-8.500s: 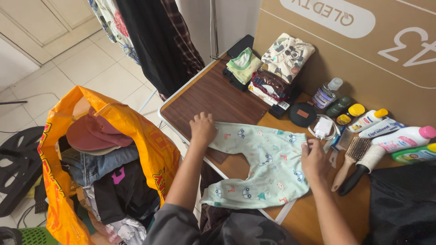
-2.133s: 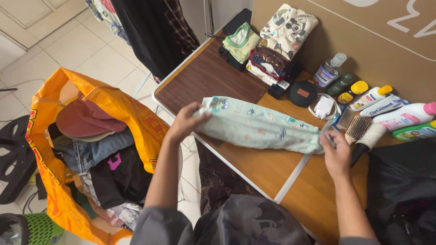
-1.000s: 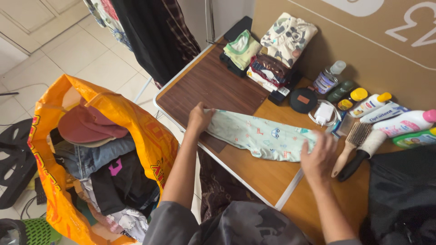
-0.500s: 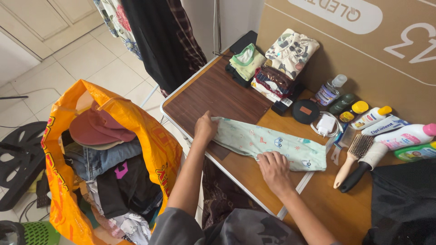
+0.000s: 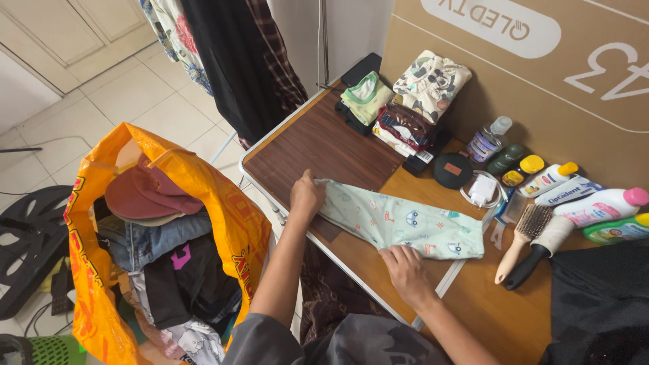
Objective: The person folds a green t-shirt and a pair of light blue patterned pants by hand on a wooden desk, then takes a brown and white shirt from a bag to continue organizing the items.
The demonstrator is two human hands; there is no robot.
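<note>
a: where's the baby garment (image 5: 399,223)?

b: it lies on the wooden table (image 5: 324,145), folded into a long narrow strip, pale green with small printed cars. it runs from the dark part of the tabletop across to the lighter part, slanting toward the near edge.

a: and the hands?

b: the left hand (image 5: 307,197) pinches the strip's left end, fingers closed on the cloth. the right hand (image 5: 404,272) rests flat on the near edge of the strip around its middle, fingers spread and pressing down, not gripping.

a: what's behind it?

b: a stack of folded clothes (image 5: 405,101) sits at the back of the table against a big cardboard box (image 5: 541,74). just beyond the strip's right end there's a white charger (image 5: 483,190) with its cable, and a round black case (image 5: 452,169). further right, a wooden hairbrush (image 5: 521,238) and a row of bottles and tubes (image 5: 574,196) along the box.

a: and off the table?

b: to the left on the tiled floor stands an orange bag (image 5: 169,243), open and stuffed with clothes, a reddish cap (image 5: 145,192) on top. dark garments hang behind the table's far corner.
</note>
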